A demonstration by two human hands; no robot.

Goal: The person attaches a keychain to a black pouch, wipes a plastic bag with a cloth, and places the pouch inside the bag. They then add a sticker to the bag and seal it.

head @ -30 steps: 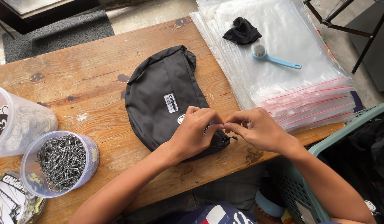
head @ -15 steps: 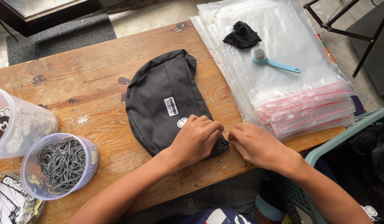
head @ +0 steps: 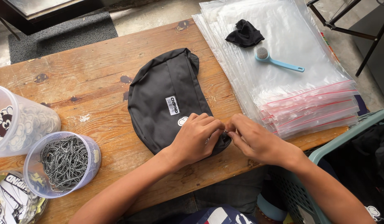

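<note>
Head view, left to right: two clear plastic tubs sit at the left edge of the wooden table [head: 96, 62], the nearer tub [head: 63, 164] holding a tangle of small metal ball chains [head: 63, 159], the farther tub [head: 18, 124] filled with pale round pieces. At centre lies a black fabric pouch [head: 165, 97], flat, its long axis running from the table's far side down toward the person, with one rounded end at the near edge. Both hands meet at that near end. The left hand [head: 198, 139] rests curled on top of the pouch, fingers closed over its lower right corner and pinning it down. The right hand [head: 254, 139] comes in from the right, just beside the pouch edge, fingertips pinched together against the left hand's; a small glint of metal shows between them, too small to tell what it is. The working point thus lies directly between the two hands, at the pouch's nearest tip. Farther right, well apart from the hands, a stack of clear zip bags [head: 300, 95] with red seal strips carries a crumpled black cloth [head: 245, 34] and a light blue brush [head: 277, 61]. A teal basket [head: 345, 141] stands off the table's right corner.
</note>
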